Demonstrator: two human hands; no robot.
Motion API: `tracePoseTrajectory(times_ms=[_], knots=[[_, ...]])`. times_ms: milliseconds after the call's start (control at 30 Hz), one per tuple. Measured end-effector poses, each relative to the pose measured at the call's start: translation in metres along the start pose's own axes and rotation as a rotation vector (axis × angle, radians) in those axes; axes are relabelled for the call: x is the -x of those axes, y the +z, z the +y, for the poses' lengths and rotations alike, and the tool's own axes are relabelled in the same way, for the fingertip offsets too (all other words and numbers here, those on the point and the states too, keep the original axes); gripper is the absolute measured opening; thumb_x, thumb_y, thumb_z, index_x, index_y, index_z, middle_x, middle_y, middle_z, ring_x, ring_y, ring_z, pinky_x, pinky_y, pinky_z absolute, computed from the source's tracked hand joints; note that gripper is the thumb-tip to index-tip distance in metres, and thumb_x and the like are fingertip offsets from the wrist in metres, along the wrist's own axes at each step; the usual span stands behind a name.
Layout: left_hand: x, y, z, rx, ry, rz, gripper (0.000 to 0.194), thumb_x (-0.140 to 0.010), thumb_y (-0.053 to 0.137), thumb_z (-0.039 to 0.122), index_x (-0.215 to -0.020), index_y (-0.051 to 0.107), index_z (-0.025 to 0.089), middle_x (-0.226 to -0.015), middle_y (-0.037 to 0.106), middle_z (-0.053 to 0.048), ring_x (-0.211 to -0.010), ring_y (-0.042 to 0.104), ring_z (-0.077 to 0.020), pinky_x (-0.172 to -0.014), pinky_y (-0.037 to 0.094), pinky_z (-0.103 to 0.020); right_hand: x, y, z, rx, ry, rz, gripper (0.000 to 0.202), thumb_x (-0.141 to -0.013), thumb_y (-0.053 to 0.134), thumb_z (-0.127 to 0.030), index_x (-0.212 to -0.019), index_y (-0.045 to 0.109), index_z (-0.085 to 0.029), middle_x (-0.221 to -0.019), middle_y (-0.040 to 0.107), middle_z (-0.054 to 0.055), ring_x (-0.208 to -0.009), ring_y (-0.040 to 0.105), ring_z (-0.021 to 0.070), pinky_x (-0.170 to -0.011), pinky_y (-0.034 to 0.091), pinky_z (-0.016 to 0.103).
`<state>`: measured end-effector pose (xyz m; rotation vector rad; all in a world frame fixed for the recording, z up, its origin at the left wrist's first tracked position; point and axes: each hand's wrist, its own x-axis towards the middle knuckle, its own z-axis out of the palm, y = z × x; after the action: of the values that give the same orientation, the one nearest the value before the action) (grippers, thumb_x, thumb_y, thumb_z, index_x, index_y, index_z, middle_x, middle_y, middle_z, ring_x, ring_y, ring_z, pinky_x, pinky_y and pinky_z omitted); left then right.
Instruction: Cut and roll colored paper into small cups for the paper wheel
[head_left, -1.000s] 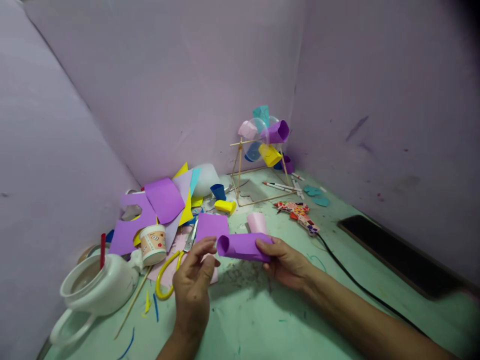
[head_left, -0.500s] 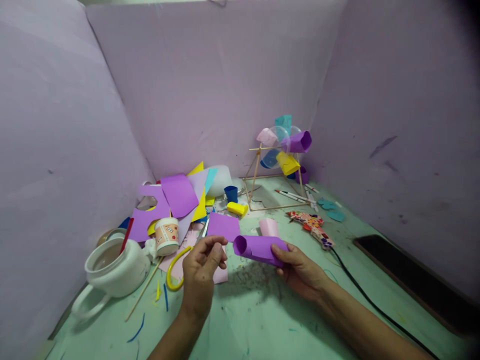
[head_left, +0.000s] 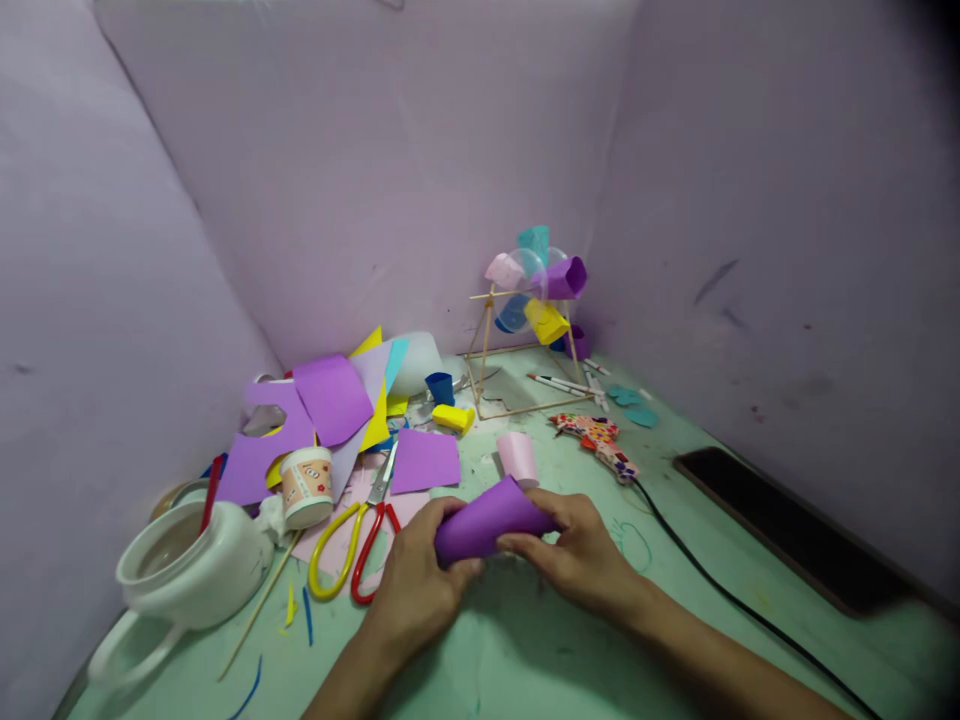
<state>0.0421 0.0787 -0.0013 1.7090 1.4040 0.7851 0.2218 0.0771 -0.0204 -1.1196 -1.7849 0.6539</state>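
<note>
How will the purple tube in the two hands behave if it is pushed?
The purple tube looks like rolled thin paper, so it is probably light. Thin paper may also dent under a firm push. Its curved side suggests it could roll if laid down.

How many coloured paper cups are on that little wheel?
5: turquoise cup on top, pink cup left, purple cup right, yellow cup lower right, blue cup lower left. Others may be hidden.

We looked into a craft corner, where lilac walls (head_left: 375,180) enclosed a green tabletop (head_left: 540,650) strewn with cut paper (head_left: 334,402), scissors (head_left: 378,491) and a corded glue gun (head_left: 589,430).
</note>
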Motion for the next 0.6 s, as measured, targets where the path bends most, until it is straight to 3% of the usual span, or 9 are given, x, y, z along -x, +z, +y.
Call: tracePoseTrajectory(times_ms=[100,200,300,400,467,600], knots=[[0.0,0.007,-0.004,-0.017,0.051,-0.078,0.04,-0.066,0.06,0.018,-0.105,0.057,0.017,-0.094,0.066,-0.005,-0.086,0.06,-0.0232,-0.077,0.045,-0.032,0.006,0.002,-0.002,0.074,-0.252,0.074,0.014,-0.074,0.065,-0.024,-0.084,0.063,-0.015,-0.065,0.065,0.002,-0.053,0.056,0.0127,-0.053,0.045,0.023],[-0.003,0.011,-0.009,0.05,0.07,0.01,0.035,-0.066,0.064,0.022,-0.1,0.059,0.018,-0.089,0.068,-0.003,-0.082,0.061,-0.0223,-0.072,0.047,-0.03,0.009,0.003,-0.006,0.011,-0.42,0.198,0.041,-0.071,0.068,-0.021,-0.11,0.054,-0.02,-0.094,0.066,0.007,-0.082,0.062,0.0193,-0.07,0.05,0.029],[-0.006,0.013,-0.009,0.166,0.088,0.127,0.033,-0.06,0.07,0.027,-0.091,0.062,0.019,-0.081,0.07,-0.003,-0.072,0.063,-0.0229,-0.063,0.05,-0.031,0.008,0.003,-0.011,-0.213,-0.246,0.238,0.082,-0.059,0.079,-0.024,-0.13,0.037,-0.025,-0.13,0.046,0.012,-0.119,0.045,0.0276,-0.091,0.044,0.039],[-0.005,0.018,-0.007,0.198,0.091,0.129,0.034,-0.056,0.073,0.03,-0.087,0.064,0.019,-0.075,0.07,-0.004,-0.066,0.064,-0.0244,-0.058,0.051,-0.033,0.005,0.004,-0.012,-0.407,0.019,0.058,0.101,-0.046,0.086,-0.027,-0.133,0.035,-0.024,-0.137,0.04,0.012,-0.123,0.041,0.0304,-0.101,0.035,0.045],[-0.002,0.025,-0.006,0.204,0.107,0.152,0.034,-0.058,0.072,0.033,-0.089,0.065,0.019,-0.08,0.071,-0.005,-0.071,0.065,-0.0259,-0.062,0.052,-0.034,0.005,0.005,-0.012,-0.483,0.086,-0.058,0.097,-0.044,0.086,-0.024,-0.13,0.041,-0.022,-0.133,0.045,0.012,-0.118,0.046,0.0302,-0.101,0.035,0.045],[0.004,0.036,-0.01,0.185,0.119,0.15,0.035,-0.063,0.068,0.037,-0.093,0.067,0.017,-0.09,0.071,-0.007,-0.083,0.064,-0.0285,-0.073,0.051,-0.037,0.005,0.008,-0.013,-0.628,0.085,-0.085,0.057,-0.054,0.078,-0.016,-0.107,0.058,-0.018,-0.102,0.064,0.007,-0.091,0.061,0.0237,-0.081,0.049,0.036]])
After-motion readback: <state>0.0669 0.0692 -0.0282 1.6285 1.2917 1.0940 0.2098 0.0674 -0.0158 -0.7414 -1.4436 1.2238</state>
